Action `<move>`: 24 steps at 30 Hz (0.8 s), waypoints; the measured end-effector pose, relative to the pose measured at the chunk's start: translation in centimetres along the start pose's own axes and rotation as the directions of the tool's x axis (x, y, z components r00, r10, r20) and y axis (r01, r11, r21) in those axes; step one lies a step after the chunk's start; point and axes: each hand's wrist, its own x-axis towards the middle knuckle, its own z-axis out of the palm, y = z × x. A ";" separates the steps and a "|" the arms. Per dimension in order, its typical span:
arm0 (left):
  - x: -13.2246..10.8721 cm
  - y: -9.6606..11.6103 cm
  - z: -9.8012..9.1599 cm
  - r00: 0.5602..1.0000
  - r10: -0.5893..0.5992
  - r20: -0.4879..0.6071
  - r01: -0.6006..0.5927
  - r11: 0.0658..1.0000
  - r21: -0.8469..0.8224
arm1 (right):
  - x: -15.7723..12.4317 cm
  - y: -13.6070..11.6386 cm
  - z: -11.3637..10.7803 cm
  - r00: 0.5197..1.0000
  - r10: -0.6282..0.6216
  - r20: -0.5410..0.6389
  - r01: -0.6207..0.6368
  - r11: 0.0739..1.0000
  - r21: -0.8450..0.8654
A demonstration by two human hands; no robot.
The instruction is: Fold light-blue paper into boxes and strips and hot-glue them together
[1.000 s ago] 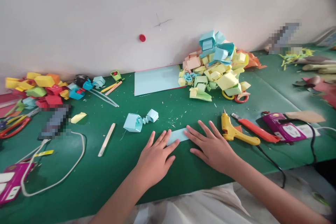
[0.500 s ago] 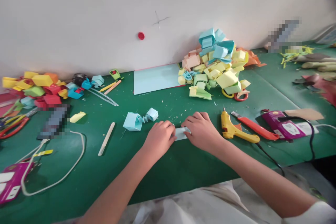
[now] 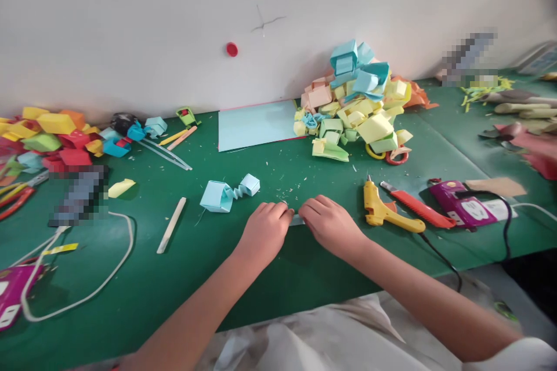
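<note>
Between my hands runs a narrow light-blue strip of paper [image 3: 297, 220], low over the green table. My left hand [image 3: 266, 229] pinches its left end and my right hand [image 3: 327, 221] its right end. Fingers cover most of the strip, so only a short middle part shows. Just left of my left hand lie a light-blue folded paper box [image 3: 216, 196] and a smaller paper cube [image 3: 250, 184], joined by a zigzag paper strip [image 3: 237, 192]. A yellow glue gun [image 3: 385, 211] rests to the right of my right hand.
A red utility knife [image 3: 422, 207] and a purple power strip [image 3: 461, 203] lie right. Folded paper pieces [image 3: 361, 110] are heaped by the wall beside blue paper sheets [image 3: 256, 126]. At left are colourful paper boxes [image 3: 56, 124], a phone [image 3: 82, 194], a white cable [image 3: 126, 266] and a pale stick [image 3: 171, 225].
The visible paper strip has become narrower between my fingers, and my hands have drawn slightly closer together. The whole view has shifted a little.
</note>
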 end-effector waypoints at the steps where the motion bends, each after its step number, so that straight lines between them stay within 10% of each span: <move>1: -0.2 0.1 0.3 0.999 0.028 -0.029 -0.027 0.999 0.030 | -0.2 -0.1 0.2 1.000 -0.010 -0.011 0.010 1.000 0.000; 12: -2.3 0.4 0.9 0.993 0.063 -0.096 -0.055 0.995 0.086 | -1.7 -0.6 1.5 0.982 -0.097 -0.162 0.115 0.988 0.102; 24: -3.3 2.1 1.3 0.993 -0.013 -0.119 0.027 0.993 0.113 | -3.0 -2.2 0.2 0.997 -0.071 -0.024 0.071 0.997 0.031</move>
